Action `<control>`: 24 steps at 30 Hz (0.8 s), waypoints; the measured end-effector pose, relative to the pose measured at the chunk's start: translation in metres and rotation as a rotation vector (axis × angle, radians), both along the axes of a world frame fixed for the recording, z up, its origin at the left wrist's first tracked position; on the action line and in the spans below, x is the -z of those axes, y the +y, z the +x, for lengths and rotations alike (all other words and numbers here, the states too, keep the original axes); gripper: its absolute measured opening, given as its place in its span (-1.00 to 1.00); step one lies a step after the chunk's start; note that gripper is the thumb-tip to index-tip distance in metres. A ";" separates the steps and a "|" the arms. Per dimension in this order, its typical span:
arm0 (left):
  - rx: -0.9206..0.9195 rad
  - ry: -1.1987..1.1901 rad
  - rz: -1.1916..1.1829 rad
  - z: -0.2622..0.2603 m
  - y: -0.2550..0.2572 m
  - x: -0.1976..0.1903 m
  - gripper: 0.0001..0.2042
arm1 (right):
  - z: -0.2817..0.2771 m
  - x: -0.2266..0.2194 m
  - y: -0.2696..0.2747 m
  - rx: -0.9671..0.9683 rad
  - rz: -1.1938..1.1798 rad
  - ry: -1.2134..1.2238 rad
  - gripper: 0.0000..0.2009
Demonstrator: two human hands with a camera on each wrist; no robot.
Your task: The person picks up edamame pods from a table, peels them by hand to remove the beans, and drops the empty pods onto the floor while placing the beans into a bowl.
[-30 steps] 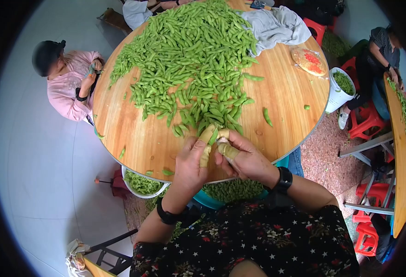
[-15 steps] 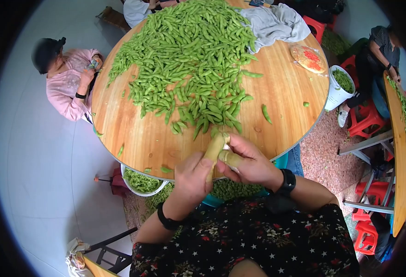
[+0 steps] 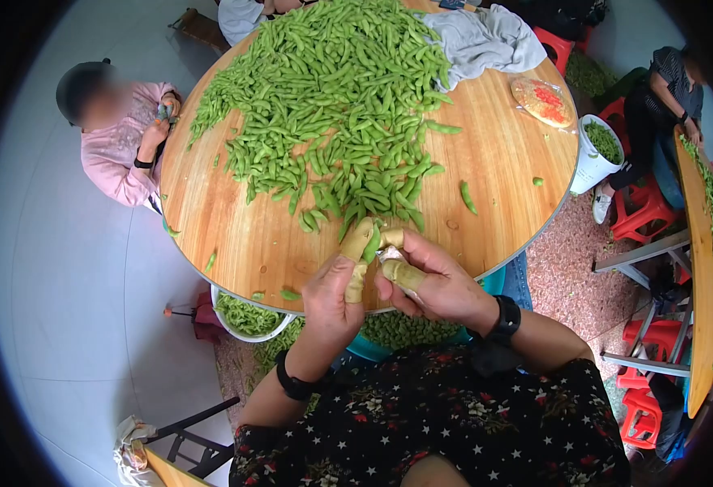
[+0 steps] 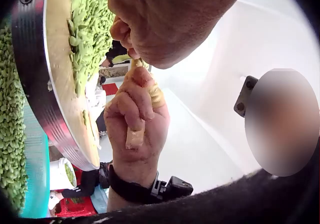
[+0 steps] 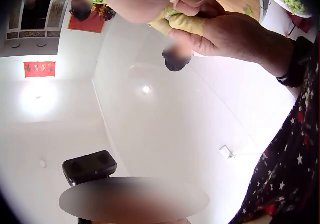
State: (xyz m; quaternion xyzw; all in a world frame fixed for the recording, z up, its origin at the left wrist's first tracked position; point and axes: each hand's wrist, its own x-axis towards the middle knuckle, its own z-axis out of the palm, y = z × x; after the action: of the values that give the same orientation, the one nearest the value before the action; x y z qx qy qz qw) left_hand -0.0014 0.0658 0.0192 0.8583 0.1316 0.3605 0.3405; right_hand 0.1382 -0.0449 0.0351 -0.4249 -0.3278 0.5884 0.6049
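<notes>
My left hand (image 3: 332, 292) pinches a green soybean pod (image 3: 372, 244) between thumb and forefinger, just above the table's near edge. Yellowish tape wraps those fingers. Facing it, my right hand (image 3: 446, 288) has its taped forefinger tip right at the pod. Between the right thumb and forefinger shows a small silvery-white piece (image 3: 390, 254), mostly covered by the fingers; what it is I cannot tell. A big heap of pods (image 3: 332, 105) spreads over the round wooden table (image 3: 502, 178) beyond both hands. In the right wrist view the taped left fingers (image 5: 187, 25) meet the right hand.
Below the table's edge are a white bucket of pods (image 3: 251, 325) and a teal basket (image 3: 494, 282) with more green pods. A grey cloth (image 3: 486, 45) and a bagged round item (image 3: 543, 101) lie at the table's far right. A person in pink (image 3: 125, 146) sits at left.
Half a second ago the left hand was turned over the pod, its taped finger pointing up at the right hand. Now it has turned back and a pod shows in its pinch.
</notes>
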 end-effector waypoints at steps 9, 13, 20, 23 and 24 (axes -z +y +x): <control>0.045 -0.011 -0.110 -0.014 -0.012 0.004 -0.70 | -0.002 0.012 -0.002 -0.055 -0.022 0.249 -0.83; 0.465 -0.217 -1.528 -0.011 -0.001 0.010 -0.66 | 0.007 0.019 0.005 -0.118 -0.068 0.466 -0.85; 0.068 0.087 0.187 -0.005 0.011 0.010 -0.69 | 0.012 0.000 0.005 -0.012 -0.272 -0.015 -0.86; -0.016 0.170 0.310 -0.003 0.004 0.005 -0.76 | 0.008 -0.001 0.004 -0.019 -0.263 -0.191 -0.87; -0.020 0.170 0.310 -0.003 0.003 0.010 -0.76 | 0.006 0.001 0.005 -0.023 -0.262 -0.192 -0.87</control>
State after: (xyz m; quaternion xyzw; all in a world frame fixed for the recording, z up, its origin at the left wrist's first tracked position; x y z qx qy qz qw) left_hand -0.0046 0.0691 0.0096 0.9266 0.1111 0.3061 0.1882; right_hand 0.1444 -0.0402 0.0339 -0.5507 -0.3094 0.5896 0.5034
